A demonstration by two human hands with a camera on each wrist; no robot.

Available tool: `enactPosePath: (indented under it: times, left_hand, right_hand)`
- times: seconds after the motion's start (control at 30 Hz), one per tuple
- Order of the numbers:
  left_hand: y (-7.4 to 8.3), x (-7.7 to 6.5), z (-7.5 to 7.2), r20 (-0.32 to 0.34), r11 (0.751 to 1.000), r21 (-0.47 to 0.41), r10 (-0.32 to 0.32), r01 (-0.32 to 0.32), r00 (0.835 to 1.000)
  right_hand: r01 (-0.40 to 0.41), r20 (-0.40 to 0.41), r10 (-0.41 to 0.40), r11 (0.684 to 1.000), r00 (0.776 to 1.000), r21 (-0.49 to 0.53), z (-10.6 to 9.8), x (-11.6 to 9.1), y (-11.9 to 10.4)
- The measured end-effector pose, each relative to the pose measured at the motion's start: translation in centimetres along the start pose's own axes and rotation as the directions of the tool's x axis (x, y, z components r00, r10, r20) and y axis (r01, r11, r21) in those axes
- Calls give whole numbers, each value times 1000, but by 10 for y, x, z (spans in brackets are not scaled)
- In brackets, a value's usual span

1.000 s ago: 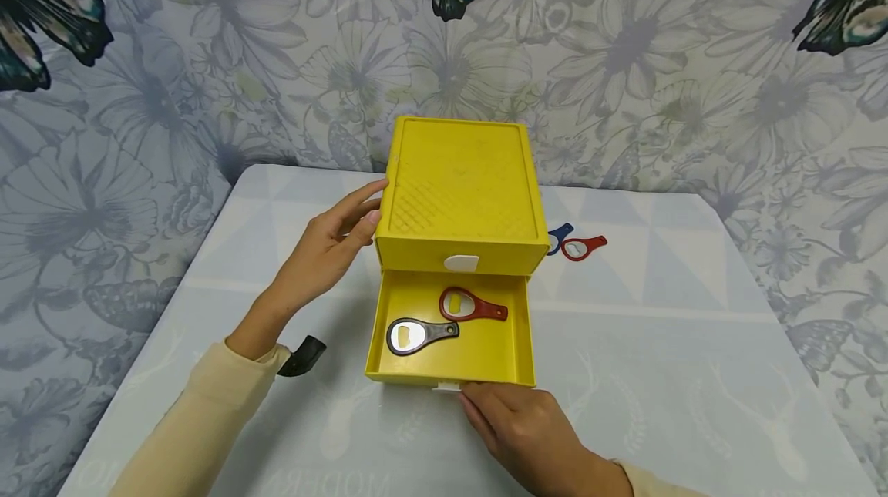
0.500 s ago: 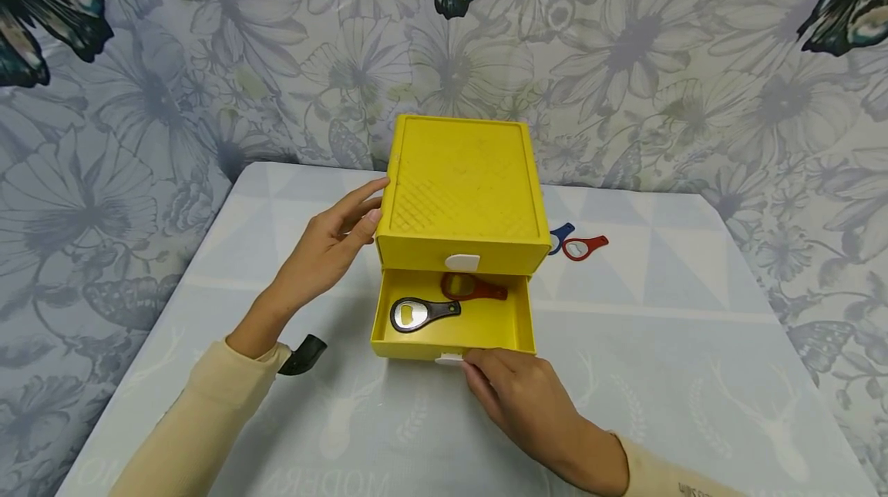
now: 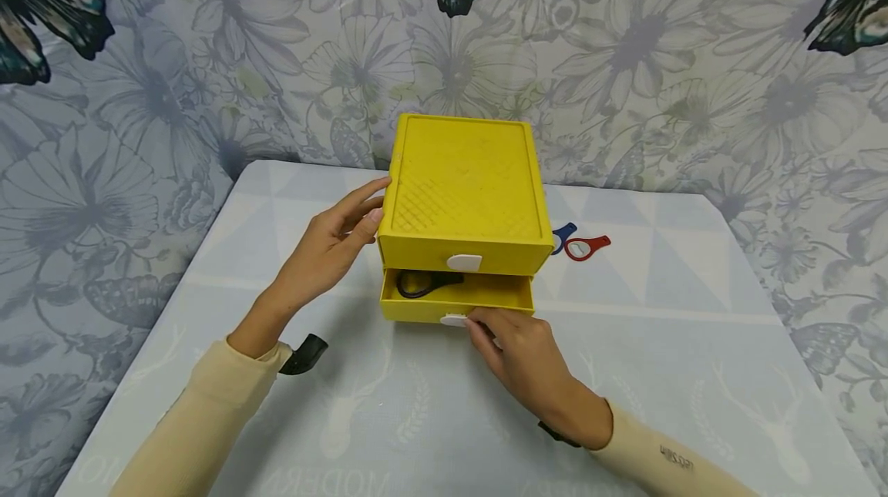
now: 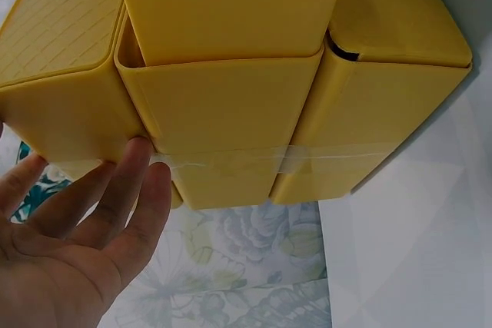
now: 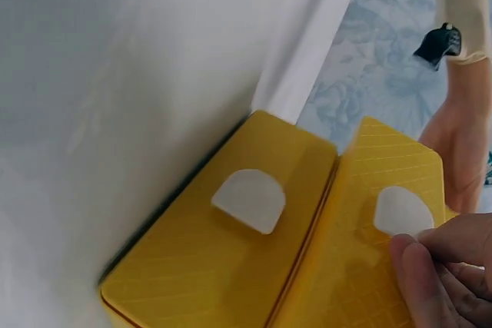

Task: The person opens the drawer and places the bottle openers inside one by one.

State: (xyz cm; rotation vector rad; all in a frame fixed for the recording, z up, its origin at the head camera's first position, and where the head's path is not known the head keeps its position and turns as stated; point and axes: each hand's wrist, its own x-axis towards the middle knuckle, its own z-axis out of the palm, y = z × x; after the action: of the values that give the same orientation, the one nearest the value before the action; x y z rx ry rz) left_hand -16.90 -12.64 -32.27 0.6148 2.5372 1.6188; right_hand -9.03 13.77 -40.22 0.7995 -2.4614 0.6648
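A yellow drawer unit point(image 3: 465, 181) stands on the table, its yellow drawer point(image 3: 416, 312) partly out under the top tier. My right hand point(image 3: 523, 362) pinches that drawer's white handle point(image 3: 453, 320) at its right edge; the right wrist view shows thumb and fingertips on the handle point(image 5: 401, 211). Inside the drawer lies a black bottle opener point(image 3: 433, 281), partly shaded by the tier above. My left hand point(image 3: 322, 243) rests its fairly straight fingertips against the unit's left side. In the left wrist view its fingers point(image 4: 127, 182) touch the yellow wall point(image 4: 73, 124).
A red bottle opener point(image 3: 587, 248) and a blue bottle opener point(image 3: 564, 234) lie on the table point(image 3: 659, 358) right of the unit, the blue one partly hidden. The top tier has a white handle point(image 3: 464, 263). A flowered cloth point(image 3: 624, 73) hangs behind the table.
My right hand has pushed the drawer inward, away from me. The red bottle opener inside has gone out of sight under the top tier. My left hand stays at the unit's side.
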Motion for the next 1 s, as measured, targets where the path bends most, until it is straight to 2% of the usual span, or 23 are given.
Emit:
enactPosePath:
  times: [0.53,0.77,1.0]
  left_hand:
    - [2,1,1,1,1000,1,-9,9,1000]
    - [2,0,2,-3,1000,8,-12,12,1000]
    - [1,-1,2,-11,1000,13,-5,5,1000]
  right_hand:
    - [10,-100,-8,1000,995,20,13,17,20]
    - [-12,-115,10,1000,993,-18,17,20,24]
    - [-28,-123,27,1000,992,-6,20,22,25]
